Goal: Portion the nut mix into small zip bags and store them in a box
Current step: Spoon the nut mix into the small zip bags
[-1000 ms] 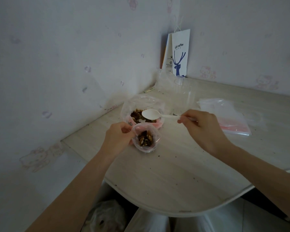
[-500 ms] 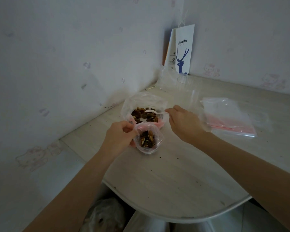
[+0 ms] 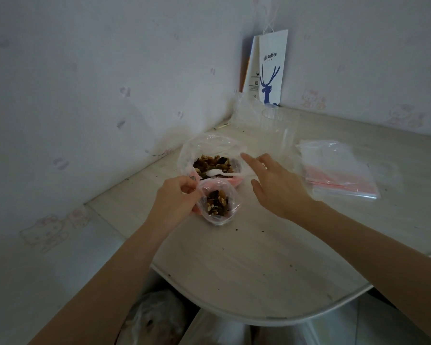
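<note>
A small clear zip bag (image 3: 218, 202) partly filled with nut mix stands open on the table. My left hand (image 3: 176, 201) pinches its left rim. Just behind it a larger clear bag of nut mix (image 3: 210, 155) lies open. A white plastic spoon (image 3: 223, 173) rests in it with the handle pointing right. My right hand (image 3: 275, 185) hovers beside the spoon handle with fingers spread and holds nothing.
A stack of empty zip bags with red seals (image 3: 339, 170) lies to the right. A clear plastic container (image 3: 266, 130) and a white paper coffee bag (image 3: 270, 70) stand in the far corner. The pale table (image 3: 259, 265) has a curved front edge, with bags below it.
My right hand carried the spoon to the large nut bag, laid it in there and let go. My left hand kept its hold on the small bag.
</note>
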